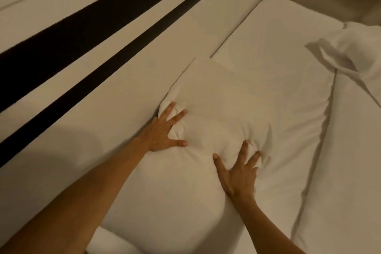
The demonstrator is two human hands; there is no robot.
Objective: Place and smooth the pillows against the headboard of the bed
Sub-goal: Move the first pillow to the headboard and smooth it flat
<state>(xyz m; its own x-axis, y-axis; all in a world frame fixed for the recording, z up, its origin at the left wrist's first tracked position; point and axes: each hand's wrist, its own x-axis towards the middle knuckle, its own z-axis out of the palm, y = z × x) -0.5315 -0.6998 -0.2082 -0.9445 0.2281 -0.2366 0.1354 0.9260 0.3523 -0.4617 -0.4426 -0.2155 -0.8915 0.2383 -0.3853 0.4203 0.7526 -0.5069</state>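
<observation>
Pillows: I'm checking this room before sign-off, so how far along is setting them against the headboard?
Done: one white pillow already lies along the headboard. In hand: the left hand presses its headboard-side edge and the right hand presses its middle, fingers spread; creases still bunch around both. Left: smoothing those out, and the rumpled white bedding at far right, possibly another pillow, is not against the headboard.

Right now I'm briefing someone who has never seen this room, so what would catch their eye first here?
Two bare hands pressing into a white pillow at centre: the left hand near the headboard, the right hand nearer the mattress side, fingers spread. Next, the two dark stripes running diagonally across the pale headboard, upper left. A rumpled white pillow or bedding lies at the right edge.
</observation>
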